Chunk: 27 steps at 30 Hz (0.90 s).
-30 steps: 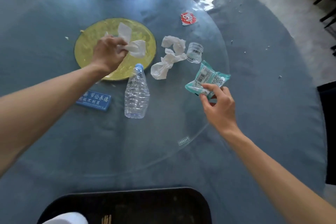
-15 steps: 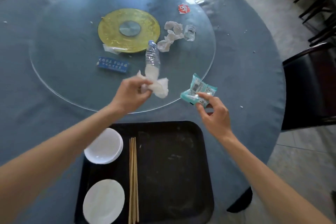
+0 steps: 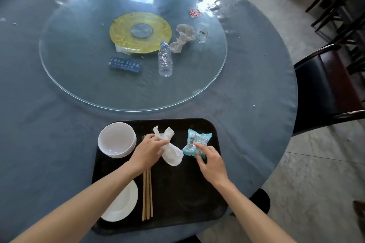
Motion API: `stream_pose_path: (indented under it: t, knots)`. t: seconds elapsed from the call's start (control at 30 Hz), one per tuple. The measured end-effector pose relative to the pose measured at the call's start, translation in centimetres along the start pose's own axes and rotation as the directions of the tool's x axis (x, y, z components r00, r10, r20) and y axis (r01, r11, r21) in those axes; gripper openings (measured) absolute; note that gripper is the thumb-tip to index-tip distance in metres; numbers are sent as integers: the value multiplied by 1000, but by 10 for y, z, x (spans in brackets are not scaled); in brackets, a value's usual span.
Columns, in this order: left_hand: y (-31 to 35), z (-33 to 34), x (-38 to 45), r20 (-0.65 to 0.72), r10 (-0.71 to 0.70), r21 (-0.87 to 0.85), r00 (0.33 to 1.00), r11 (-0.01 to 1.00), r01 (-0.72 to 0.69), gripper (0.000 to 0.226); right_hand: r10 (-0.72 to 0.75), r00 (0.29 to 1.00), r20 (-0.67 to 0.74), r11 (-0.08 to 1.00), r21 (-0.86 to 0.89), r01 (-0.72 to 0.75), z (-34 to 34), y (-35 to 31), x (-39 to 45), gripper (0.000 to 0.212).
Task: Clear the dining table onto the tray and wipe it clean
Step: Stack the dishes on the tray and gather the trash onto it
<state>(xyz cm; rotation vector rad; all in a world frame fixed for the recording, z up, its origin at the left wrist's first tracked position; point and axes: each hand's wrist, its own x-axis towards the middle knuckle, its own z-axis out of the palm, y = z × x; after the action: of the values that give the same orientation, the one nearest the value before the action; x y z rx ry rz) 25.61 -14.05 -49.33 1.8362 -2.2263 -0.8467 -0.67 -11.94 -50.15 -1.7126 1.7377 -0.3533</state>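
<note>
A black tray (image 3: 197,199) lies at the near edge of the round table (image 3: 39,124). My left hand (image 3: 147,151) holds a crumpled white tissue (image 3: 170,152) over the tray. My right hand (image 3: 210,161) grips a teal snack wrapper (image 3: 197,140) low over the tray. On the tray are stacked white bowls (image 3: 116,139), a white plate (image 3: 122,206) and wooden chopsticks (image 3: 147,195). On the glass turntable (image 3: 79,85) lie a clear plastic bottle (image 3: 165,59), more crumpled tissues (image 3: 181,38), a small clear cup (image 3: 201,34), a red lid (image 3: 195,13) and a blue card (image 3: 124,64).
A yellow disc (image 3: 126,33) marks the turntable's centre, with a white scrap (image 3: 120,49) at its edge. Crumbs dot the blue-grey tablecloth. Dark chairs (image 3: 324,89) stand to the right of the table, over a pale tiled floor.
Both hands have drawn back from the turntable to above the tray, the left carrying the tissue and the right the teal wrapper. The view has pulled back and tilted down.
</note>
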Motion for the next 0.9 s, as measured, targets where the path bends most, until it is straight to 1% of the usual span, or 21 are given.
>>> stream_pose_path:
  t: [0.07, 0.13, 0.2, 0.23, 0.3, 0.37, 0.5, 0.6, 0.73, 0.9]
  knots:
    - [0, -2, 3, 47, 23, 48, 999, 999, -26, 51, 7, 1000, 20, 997, -71, -6, -4, 0, 2, 54]
    - [-3, -12, 8, 88, 46, 106, 995, 993, -55, 62, -7, 999, 32, 979, -201, 13, -12, -2, 4, 65]
    - [-9, -31, 20, 95, 82, 191, 992, 977, -99, 71, -57, 998, 33, 942, -329, 65, -27, -4, 10, 75]
    - [-11, -44, 29, 81, 106, 225, 991, 967, -122, 73, -80, 996, 31, 929, -361, 86, -37, -7, 17, 77]
    - [-15, -76, 56, 39, 147, 259, 988, 954, -152, 71, -107, 994, 19, 927, -360, 107, -62, -16, 39, 77]
    - [-14, -113, 93, -23, 153, 262, 988, 954, -142, 68, -103, 995, 3, 949, -300, 99, -89, -29, 74, 75]
    - [-6, -183, 188, -174, 73, 163, 982, 986, -44, 72, -85, 992, -98, 985, -156, 69, -139, -54, 176, 69]
    - [0, -214, 263, -227, 33, 106, 973, 994, -9, 72, -74, 984, -164, 989, -136, 52, -167, -69, 268, 73]
    - [2, -224, 355, -227, 9, 120, 974, 993, 19, 74, -94, 968, -235, 985, -163, 56, -187, -90, 389, 75]
    - [-8, -196, 441, -176, -20, 172, 984, 984, 51, 71, -92, 976, -196, 957, -289, 32, -178, -104, 499, 71]
